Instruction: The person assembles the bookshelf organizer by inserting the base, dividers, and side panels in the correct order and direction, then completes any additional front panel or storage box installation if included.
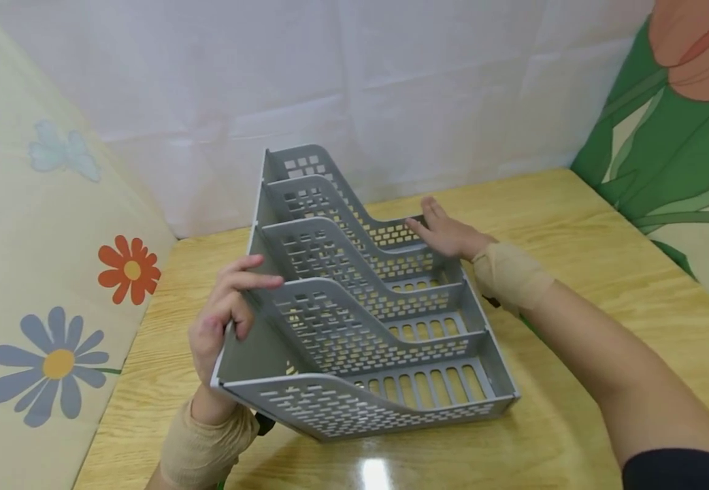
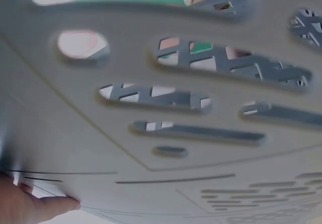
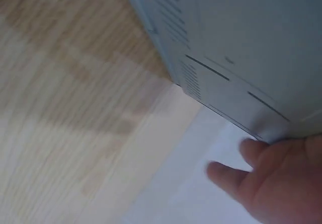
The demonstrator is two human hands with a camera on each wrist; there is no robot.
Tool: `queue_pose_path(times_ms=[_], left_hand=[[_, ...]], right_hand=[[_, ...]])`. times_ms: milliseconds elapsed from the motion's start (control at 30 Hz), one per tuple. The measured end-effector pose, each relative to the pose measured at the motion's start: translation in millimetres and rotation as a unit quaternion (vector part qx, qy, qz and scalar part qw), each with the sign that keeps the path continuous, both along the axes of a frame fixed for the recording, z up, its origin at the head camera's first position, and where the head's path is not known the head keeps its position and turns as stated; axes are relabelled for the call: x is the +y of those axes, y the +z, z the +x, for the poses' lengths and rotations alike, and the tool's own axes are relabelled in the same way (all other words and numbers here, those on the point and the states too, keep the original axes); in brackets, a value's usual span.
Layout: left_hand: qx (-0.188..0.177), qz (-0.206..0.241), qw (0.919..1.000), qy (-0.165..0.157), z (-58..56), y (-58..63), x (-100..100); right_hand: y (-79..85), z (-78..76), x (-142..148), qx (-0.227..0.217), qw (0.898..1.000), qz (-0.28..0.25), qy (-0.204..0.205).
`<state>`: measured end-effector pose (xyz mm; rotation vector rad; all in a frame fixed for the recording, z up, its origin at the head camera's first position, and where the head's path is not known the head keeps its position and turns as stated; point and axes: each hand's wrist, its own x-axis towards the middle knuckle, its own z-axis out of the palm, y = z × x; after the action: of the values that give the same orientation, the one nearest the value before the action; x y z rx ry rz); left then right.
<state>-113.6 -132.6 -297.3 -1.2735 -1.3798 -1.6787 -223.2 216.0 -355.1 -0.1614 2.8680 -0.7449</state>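
A grey plastic file organizer (image 1: 354, 299) with several slotted compartments stands tilted on the wooden table, its tall solid back panel toward the left. My left hand (image 1: 222, 309) grips the edge of that back panel, its fingers reaching over onto the inner side. In the left wrist view the slotted outer surface of the organizer (image 2: 131, 73) fills most of the picture, with part of my left hand (image 2: 30, 204) at the lower left corner. At the far right corner of the organizer, my right hand (image 1: 449, 231) rests against the low end wall with fingers extended.
The wooden table (image 1: 581, 286) lies under the organizer. Behind it hangs a white cloth (image 1: 391, 88). A flower-printed panel (image 1: 30, 224) stands at the left and a tulip-printed one (image 1: 685, 156) at the right.
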Motion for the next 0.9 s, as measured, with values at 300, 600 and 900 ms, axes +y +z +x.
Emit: queue_pose_path(times_ms=[300,600,900], left_hand=[[-0.003,-0.011,0.9997,0.023,2.9,1.6,0.8],[-0.007,-0.009,0.9996,0.024,7.3,0.3,1.7],[-0.007,-0.010,0.9996,0.024,10.4,0.5,4.3]], right_hand=[[5.8,35.0,-5.9,-0.022,0.999,-0.047,0.016],[-14.1,53.8,-7.0,0.060,0.998,-0.001,-0.004],[-13.4,58.4,-6.8,0.045,0.999,0.009,-0.005]])
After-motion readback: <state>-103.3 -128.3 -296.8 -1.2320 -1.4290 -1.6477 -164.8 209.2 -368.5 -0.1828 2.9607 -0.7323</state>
